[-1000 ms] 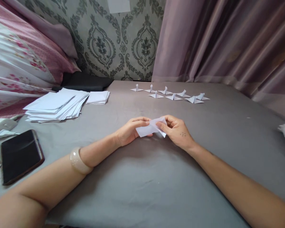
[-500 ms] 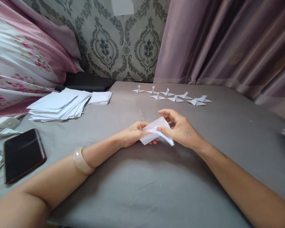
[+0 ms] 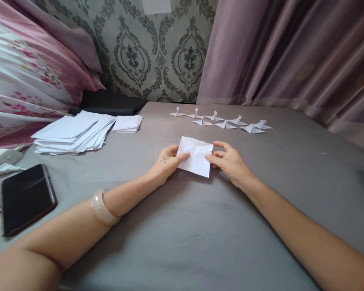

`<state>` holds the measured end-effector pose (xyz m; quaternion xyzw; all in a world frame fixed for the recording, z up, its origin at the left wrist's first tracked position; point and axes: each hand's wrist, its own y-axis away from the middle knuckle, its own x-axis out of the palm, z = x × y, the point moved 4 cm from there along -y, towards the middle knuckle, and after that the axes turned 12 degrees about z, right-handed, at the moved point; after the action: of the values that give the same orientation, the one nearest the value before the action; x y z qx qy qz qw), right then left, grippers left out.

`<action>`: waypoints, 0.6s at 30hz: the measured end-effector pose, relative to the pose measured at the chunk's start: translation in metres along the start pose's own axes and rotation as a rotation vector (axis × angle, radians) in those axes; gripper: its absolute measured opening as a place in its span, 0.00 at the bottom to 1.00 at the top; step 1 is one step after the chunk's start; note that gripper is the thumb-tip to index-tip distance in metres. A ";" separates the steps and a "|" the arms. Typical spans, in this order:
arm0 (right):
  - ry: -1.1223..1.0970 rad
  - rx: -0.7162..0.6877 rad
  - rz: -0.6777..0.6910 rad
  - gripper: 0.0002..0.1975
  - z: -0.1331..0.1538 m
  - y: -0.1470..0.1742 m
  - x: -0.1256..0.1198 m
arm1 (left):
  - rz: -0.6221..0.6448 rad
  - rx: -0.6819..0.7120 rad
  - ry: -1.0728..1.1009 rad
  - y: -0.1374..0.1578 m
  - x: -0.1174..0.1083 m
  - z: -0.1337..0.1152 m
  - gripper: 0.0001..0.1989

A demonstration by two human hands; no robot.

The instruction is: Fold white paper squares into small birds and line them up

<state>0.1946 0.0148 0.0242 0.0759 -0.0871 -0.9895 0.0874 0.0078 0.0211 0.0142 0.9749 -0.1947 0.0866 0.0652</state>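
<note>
Paper square (image 3: 195, 163) held b/w 2 hands

L hand (image 3: 166, 163) clamped on its L edge, thumb on top; R hand (image 3: 229, 161) pinching R edge; some fingers hidden. Square is over mid worktop (image 3: 157, 242), nearer than the folded figs. To handle it well, I'd say: light grip, sheet taut & level, follow existing creases, no stray ones.

Qty: 1 square, 8 folded figs (image 3: 226, 125), 1 lg stack (image 3: 69, 131) + 1 sm stack (image 3: 127, 124) (sheets uncountable), 1 phone (image 3: 28, 198), 1 bangle (image 3: 101, 208).
</note>
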 end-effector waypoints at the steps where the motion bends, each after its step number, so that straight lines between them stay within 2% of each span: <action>1: 0.042 -0.038 -0.020 0.33 0.000 -0.003 -0.003 | -0.003 -0.009 -0.005 0.000 0.000 0.001 0.17; 5: 0.326 -0.194 -0.163 0.32 0.000 -0.005 -0.011 | -0.054 -0.036 -0.145 -0.002 -0.003 0.003 0.19; 7: 0.557 -0.306 -0.222 0.26 0.005 0.003 -0.007 | -0.104 -0.048 -0.246 -0.002 -0.006 0.002 0.24; 8: 0.675 -0.365 -0.211 0.21 0.007 0.009 -0.001 | -0.128 -0.053 -0.285 -0.002 -0.007 0.001 0.26; 10: 0.836 -0.429 -0.098 0.12 0.009 0.019 0.012 | -0.154 -0.061 -0.331 -0.003 -0.008 -0.001 0.28; 14: 1.098 -0.402 0.050 0.10 0.006 0.029 0.029 | -0.155 -0.084 -0.420 -0.003 -0.012 0.000 0.31; 16: 1.165 -0.375 0.080 0.11 0.004 0.029 0.030 | -0.173 -0.046 -0.559 -0.002 -0.016 -0.002 0.35; 18: 1.179 -0.366 0.078 0.11 0.003 0.028 0.028 | -0.184 0.058 -0.781 -0.001 -0.019 -0.007 0.37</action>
<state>0.1713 -0.0168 0.0282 0.5905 0.1443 -0.7759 0.1685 -0.0103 0.0298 0.0172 0.9493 -0.1144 -0.2910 -0.0335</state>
